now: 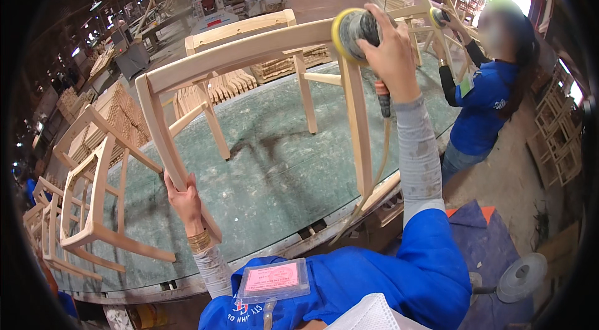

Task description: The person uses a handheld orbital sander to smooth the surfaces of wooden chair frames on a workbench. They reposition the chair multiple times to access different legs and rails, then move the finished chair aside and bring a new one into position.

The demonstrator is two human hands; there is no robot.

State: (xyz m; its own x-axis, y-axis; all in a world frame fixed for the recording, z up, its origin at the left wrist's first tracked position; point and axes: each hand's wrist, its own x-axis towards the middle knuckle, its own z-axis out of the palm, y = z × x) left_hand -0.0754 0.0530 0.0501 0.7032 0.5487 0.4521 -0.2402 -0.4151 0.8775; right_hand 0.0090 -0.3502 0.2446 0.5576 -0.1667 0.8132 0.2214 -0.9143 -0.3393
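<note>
An unfinished wooden chair frame (243,47) stands on the green tabletop in front of me. My left hand (185,204) is closed around its near left leg, low down by the table's edge. Up at the frame's right corner, my right hand (394,49) grips an air-powered orbital sander (359,35) with a yellow-edged pad. The pad is tilted and lies at or against the wood where the top rail meets the right leg; exact contact is hard to tell. An air hose (380,161) hangs from the sander down past that leg.
Several wooden chair frames (100,205) stand on the table (274,167) at left. At right a co-worker (496,93) in blue sands another chair. Stacked wooden parts (115,114) lie beyond the table. A round grey disc (523,277) stands at lower right.
</note>
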